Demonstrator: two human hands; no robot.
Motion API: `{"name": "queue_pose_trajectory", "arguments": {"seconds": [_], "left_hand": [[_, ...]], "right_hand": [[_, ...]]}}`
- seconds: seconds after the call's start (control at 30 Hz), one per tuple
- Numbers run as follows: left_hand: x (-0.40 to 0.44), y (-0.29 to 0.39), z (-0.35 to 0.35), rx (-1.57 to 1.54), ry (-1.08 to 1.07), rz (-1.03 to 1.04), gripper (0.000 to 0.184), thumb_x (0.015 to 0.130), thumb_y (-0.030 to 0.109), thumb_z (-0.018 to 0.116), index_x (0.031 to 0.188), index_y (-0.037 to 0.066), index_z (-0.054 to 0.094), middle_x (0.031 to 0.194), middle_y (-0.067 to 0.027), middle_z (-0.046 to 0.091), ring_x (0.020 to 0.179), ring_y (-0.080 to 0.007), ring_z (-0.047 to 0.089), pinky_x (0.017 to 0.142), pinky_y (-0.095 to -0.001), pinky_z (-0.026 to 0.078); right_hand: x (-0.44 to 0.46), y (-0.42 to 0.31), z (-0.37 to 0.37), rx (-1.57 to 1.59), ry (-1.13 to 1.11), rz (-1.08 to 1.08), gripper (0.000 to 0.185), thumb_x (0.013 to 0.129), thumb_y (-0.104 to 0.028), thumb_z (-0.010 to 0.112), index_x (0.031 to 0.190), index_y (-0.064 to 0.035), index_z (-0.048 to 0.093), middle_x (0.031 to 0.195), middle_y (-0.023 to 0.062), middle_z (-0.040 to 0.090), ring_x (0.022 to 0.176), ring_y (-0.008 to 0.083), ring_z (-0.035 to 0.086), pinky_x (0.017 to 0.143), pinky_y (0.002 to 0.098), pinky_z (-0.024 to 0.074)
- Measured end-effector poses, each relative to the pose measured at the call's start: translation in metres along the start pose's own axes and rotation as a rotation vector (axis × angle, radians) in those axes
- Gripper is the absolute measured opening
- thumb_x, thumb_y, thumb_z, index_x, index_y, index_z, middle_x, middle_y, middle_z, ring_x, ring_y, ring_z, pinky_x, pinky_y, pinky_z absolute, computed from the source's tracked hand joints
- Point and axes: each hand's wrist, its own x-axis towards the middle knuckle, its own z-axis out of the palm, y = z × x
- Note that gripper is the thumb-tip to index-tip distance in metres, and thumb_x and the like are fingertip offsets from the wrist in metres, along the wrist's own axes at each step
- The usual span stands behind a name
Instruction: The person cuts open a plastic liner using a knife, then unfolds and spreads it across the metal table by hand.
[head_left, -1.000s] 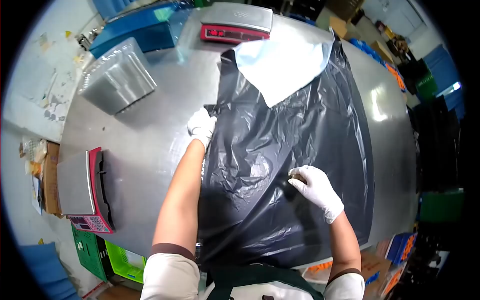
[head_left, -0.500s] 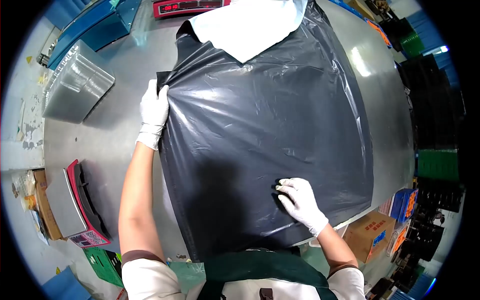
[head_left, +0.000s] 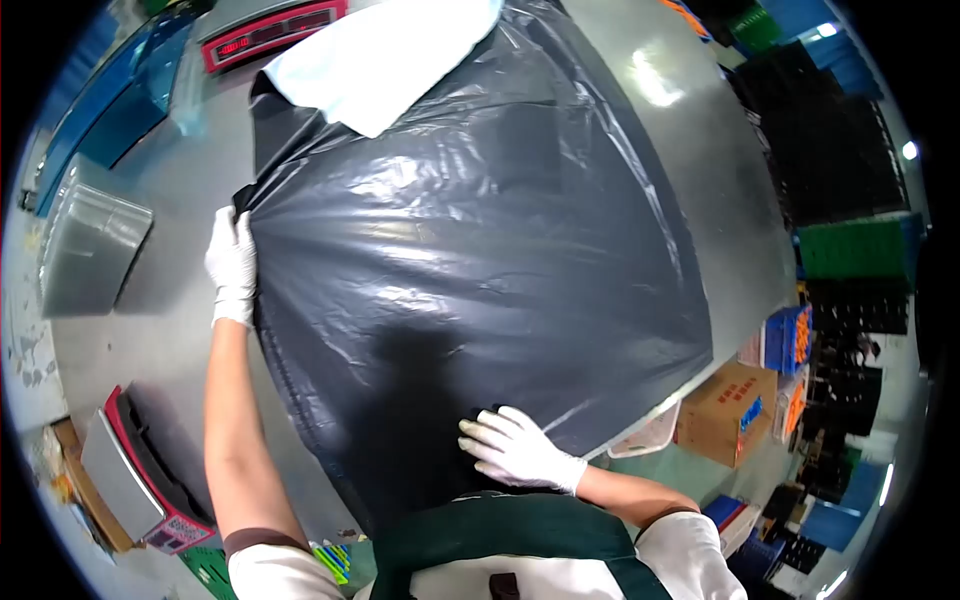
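A large black plastic bag point(head_left: 480, 270) lies spread over the metal table. My left hand point(head_left: 232, 258), in a white glove, pinches the bag's left edge, and creases fan out from its fingers. On the near part of the bag rests my right hand point(head_left: 518, 448), also gloved, fingers stretched out and holding nothing. A white sheet point(head_left: 380, 60) covers the far end of the bag, its corner pointing toward me.
A red scale point(head_left: 270, 35) with a lit display stands at the back. Left are a stack of clear plastic containers point(head_left: 95, 240), a blue bin point(head_left: 120, 100) and a second red scale point(head_left: 140, 470). A cardboard box point(head_left: 728, 412) sits beyond the table point(head_left: 690, 130) edge, lower right.
The view has turned, shifting the bag and table leftward. My right hand has slid left and nearer to me across the bag, its fingers straightening. My left hand keeps hold of the edge.
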Motion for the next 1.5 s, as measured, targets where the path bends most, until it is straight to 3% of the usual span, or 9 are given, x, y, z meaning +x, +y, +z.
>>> {"name": "queue_pose_trajectory", "arguments": {"seconds": [0.1,0.43,0.63,0.83,0.9,1.13,1.33,1.37,1.5], "left_hand": [[0.003,-0.005,0.001,0.039,-0.102,-0.141,0.015,0.093,0.026,0.055,0.102,0.015,0.054,0.084,-0.0105,0.064,0.074,-0.0324,0.062,0.063,-0.0398,0.049],[-0.002,-0.029,0.017,0.037,-0.091,-0.033,0.016,0.094,0.026,0.053,0.105,0.015,0.054,0.087,-0.0107,0.064,0.074,-0.0327,0.061,0.064,-0.0398,0.048],[-0.001,-0.038,0.023,0.086,-0.109,-0.022,0.016,0.093,0.026,0.053,0.104,0.015,0.054,0.088,-0.0104,0.065,0.074,-0.0334,0.062,0.063,-0.0403,0.048],[-0.001,-0.035,0.019,0.124,-0.140,-0.061,0.015,0.094,0.027,0.053,0.102,0.014,0.053,0.088,-0.0104,0.065,0.075,-0.0334,0.062,0.063,-0.0402,0.048],[0.001,-0.034,0.017,0.127,-0.138,-0.048,0.015,0.094,0.027,0.053,0.102,0.014,0.052,0.087,-0.0104,0.065,0.074,-0.0333,0.062,0.063,-0.0400,0.048],[0.001,-0.034,0.016,0.177,-0.130,-0.006,0.014,0.094,0.027,0.052,0.100,0.015,0.052,0.085,-0.0101,0.065,0.071,-0.0319,0.062,0.061,-0.0395,0.048],[0.005,-0.022,0.011,0.276,-0.194,-0.047,0.014,0.094,0.028,0.052,0.099,0.016,0.051,0.082,-0.0094,0.063,0.071,-0.0316,0.061,0.061,-0.0404,0.047],[0.009,-0.022,0.009,0.275,-0.317,-0.131,0.022,0.092,0.030,0.055,0.106,0.014,0.052,0.093,-0.0112,0.062,0.080,-0.0324,0.061,0.066,-0.0406,0.049],[0.011,0.036,-0.019,0.323,-0.024,0.012,0.058,0.084,0.028,0.066,0.132,0.006,0.042,0.126,-0.0229,0.045,0.116,-0.0389,0.045,0.095,-0.0453,0.040]], "right_hand": [[-0.027,0.000,0.006,0.025,-0.039,-0.038,0.037,0.086,-0.025,0.058,0.119,-0.0100,0.057,0.135,0.0069,0.049,0.121,0.0236,0.046,0.103,0.0405,0.0344],[-0.076,0.018,0.003,0.017,-0.186,0.084,0.044,0.087,-0.023,0.056,0.129,-0.0076,0.049,0.140,0.0099,0.043,0.127,0.0280,0.043,0.105,0.0447,0.0355],[-0.081,0.035,0.005,0.195,-0.286,-0.163,0.043,0.093,-0.026,0.049,0.130,-0.0035,0.046,0.143,0.0130,0.039,0.128,0.0300,0.041,0.109,0.0438,0.0305],[-0.063,0.068,0.001,0.305,-0.538,-0.276,0.061,0.089,-0.030,0.053,0.141,-0.0037,0.034,0.150,0.0120,0.028,0.138,0.0288,0.027,0.115,0.0428,0.0191],[-0.063,0.076,-0.001,0.327,-0.450,-0.337,0.064,0.090,-0.034,0.052,0.143,-0.0059,0.031,0.151,0.0094,0.028,0.135,0.0286,0.032,0.112,0.0425,0.0251],[-0.002,0.145,-0.040,-0.044,-0.419,-0.349,0.072,0.085,-0.048,0.049,0.146,-0.0178,0.028,0.153,0.0016,0.025,0.139,0.0241,0.025,0.113,0.0452,0.0172],[0.054,0.211,-0.089,-0.167,-0.216,-0.203,0.071,0.082,-0.047,0.052,0.143,-0.0162,0.035,0.150,0.0050,0.031,0.140,0.0269,0.024,0.115,0.0463,0.0149],[0.062,0.218,-0.102,-0.207,-0.173,-0.120,0.070,0.082,-0.048,0.050,0.143,-0.0161,0.036,0.149,0.0052,0.033,0.140,0.0271,0.024,0.114,0.0463,0.0156],[0.076,0.238,-0.111,-0.366,0.113,-0.081,0.059,0.084,-0.039,0.057,0.134,-0.0118,0.044,0.144,0.0106,0.038,0.134,0.0310,0.032,0.112,0.0466,0.0221]]}}
